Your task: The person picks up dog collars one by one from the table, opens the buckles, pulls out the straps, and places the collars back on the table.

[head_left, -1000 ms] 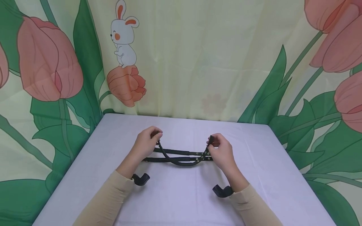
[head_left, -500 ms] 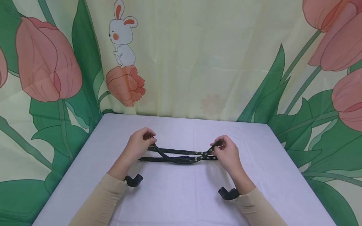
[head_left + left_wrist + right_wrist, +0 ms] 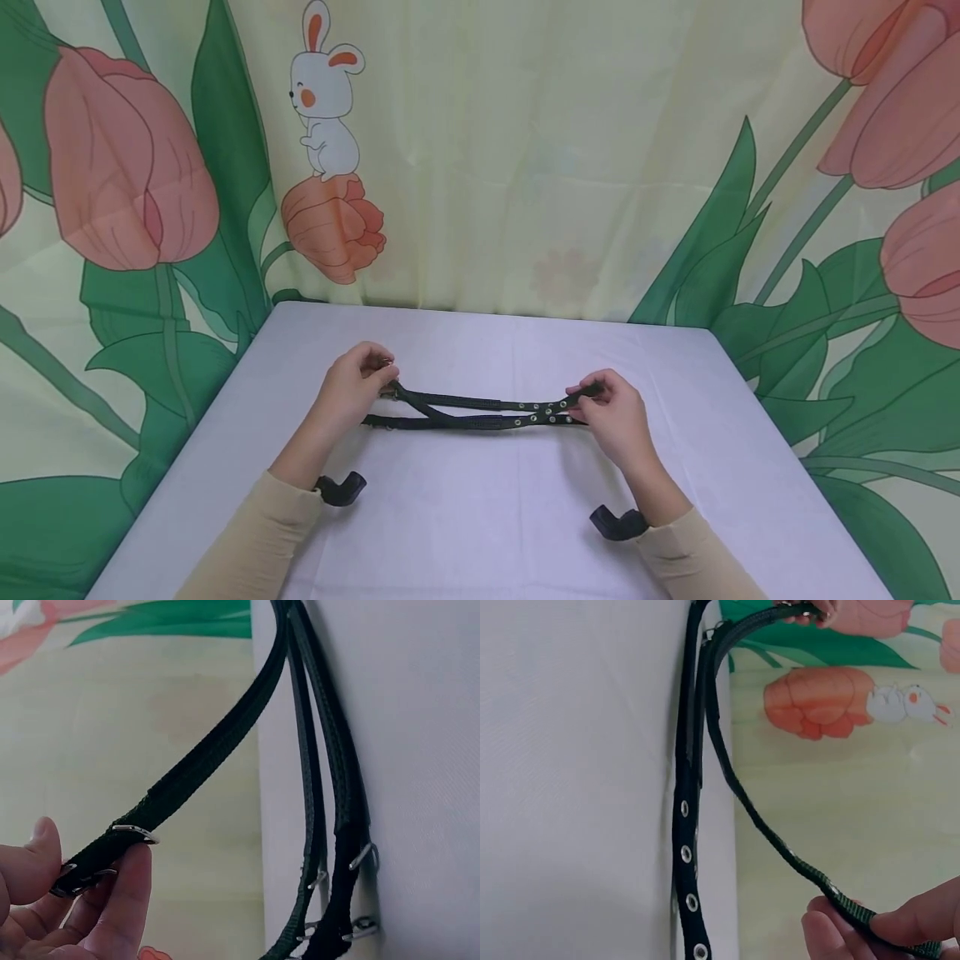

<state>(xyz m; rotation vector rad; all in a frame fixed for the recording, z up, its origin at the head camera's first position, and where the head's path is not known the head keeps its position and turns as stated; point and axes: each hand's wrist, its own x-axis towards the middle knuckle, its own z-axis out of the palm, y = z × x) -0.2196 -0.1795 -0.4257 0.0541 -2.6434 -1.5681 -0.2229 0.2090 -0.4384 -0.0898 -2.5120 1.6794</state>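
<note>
Between my hands hangs a black webbing collar [image 3: 422,406] with metal fittings. My left hand [image 3: 347,390] pinches its buckle end, where a silver metal loop [image 3: 136,832] shows in the left wrist view. The right hand [image 3: 617,418] pinches the other end between thumb and fingers. The held collar sags in the middle and overlaps two similar collars lying on the table: a far one [image 3: 461,402] and a near one [image 3: 480,423], side by side. In the right wrist view, silver eyelets [image 3: 686,853] run along one lying collar. Metal rings and buckles sit at their left ends.
A white-covered table [image 3: 465,517] lies under everything. Behind it hangs a pale curtain [image 3: 510,167] printed with tulips and a rabbit. Black curved pieces [image 3: 341,490] show at both wrists.
My hands have moved apart, left hand leftward and right hand rightward and slightly down. The held collar has gone from a deep sag to a flatter curve.
</note>
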